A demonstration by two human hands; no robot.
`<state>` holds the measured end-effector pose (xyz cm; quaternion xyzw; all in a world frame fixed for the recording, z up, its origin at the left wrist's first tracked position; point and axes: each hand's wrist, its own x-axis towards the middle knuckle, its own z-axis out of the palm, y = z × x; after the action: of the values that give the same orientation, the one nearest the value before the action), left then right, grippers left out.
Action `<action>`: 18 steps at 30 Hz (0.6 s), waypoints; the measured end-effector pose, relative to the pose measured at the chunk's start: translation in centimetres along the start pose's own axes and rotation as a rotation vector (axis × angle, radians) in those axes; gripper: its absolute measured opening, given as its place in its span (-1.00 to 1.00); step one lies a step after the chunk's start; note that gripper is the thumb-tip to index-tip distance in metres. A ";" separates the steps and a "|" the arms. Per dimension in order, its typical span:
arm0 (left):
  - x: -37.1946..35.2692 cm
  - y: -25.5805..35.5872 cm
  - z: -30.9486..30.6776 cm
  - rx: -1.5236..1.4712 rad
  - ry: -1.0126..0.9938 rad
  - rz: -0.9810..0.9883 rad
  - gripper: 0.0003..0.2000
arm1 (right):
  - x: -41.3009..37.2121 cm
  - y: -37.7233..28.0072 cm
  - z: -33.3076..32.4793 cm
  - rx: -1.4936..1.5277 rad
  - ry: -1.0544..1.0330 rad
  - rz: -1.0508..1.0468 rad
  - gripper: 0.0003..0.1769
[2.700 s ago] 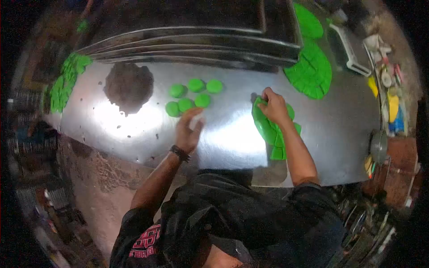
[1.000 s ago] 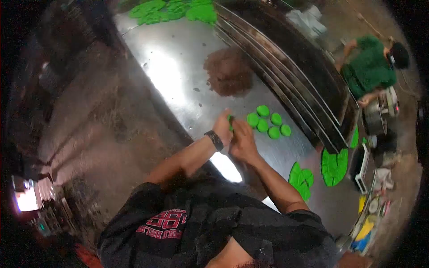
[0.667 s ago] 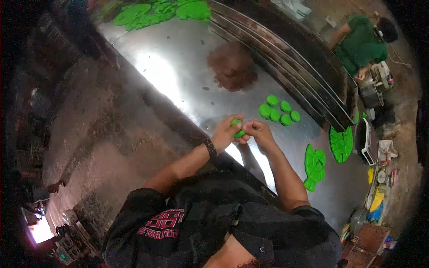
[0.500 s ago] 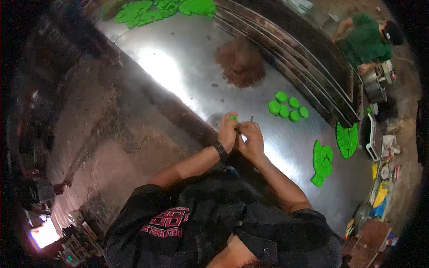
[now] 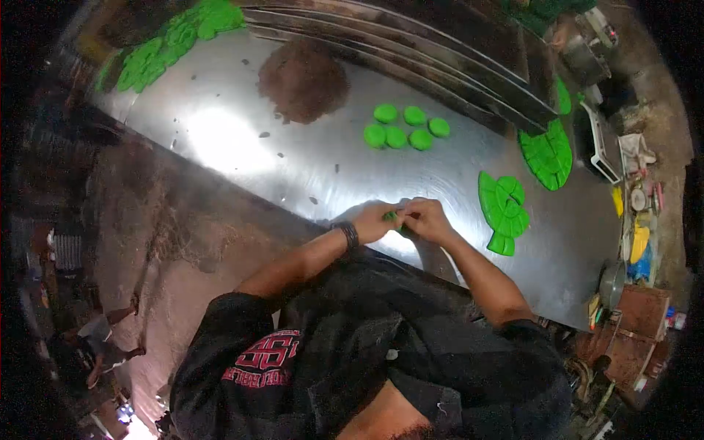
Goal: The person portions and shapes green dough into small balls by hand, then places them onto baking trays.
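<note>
Low over the front edge of the metal table (image 5: 440, 172), my left hand (image 5: 372, 223) and my right hand (image 5: 430, 221) come together. My left fingers are closed around a small bright green doughy piece (image 5: 390, 216), which mostly hides behind them. Against it, the right thumb and fingers are pinched; whatever lies between them is too small to make out. Beyond my hands lie several round green dough discs (image 5: 396, 137). To the right is a scored green dough shape (image 5: 504, 213), with another scored oval green piece (image 5: 547, 158) farther off.
A heap of brown crumbly material (image 5: 303, 81) sits toward the back of the table. More green pieces (image 5: 176, 40) lie at the far left. Dark stacked boards or trays (image 5: 418, 55) line the back edge. Another person (image 5: 110, 341) is at the lower left.
My view has turned, so the table's contents appear shifted left and the hands sit nearer the scored dough shape. Both hands stay together, with the green piece still in the left.
</note>
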<state>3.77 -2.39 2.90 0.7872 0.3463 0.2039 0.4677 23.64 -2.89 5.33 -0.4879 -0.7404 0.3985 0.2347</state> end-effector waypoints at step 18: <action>-1.8 4.4 -1.1 -0.274 0.507 -0.251 -0.74 | 2.5 3.0 1.2 0.898 -0.330 0.276 -0.82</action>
<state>3.44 -4.50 7.29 0.5922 0.5156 0.3792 0.4896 23.34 -0.46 2.03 -0.3626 -0.4515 0.7772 0.2460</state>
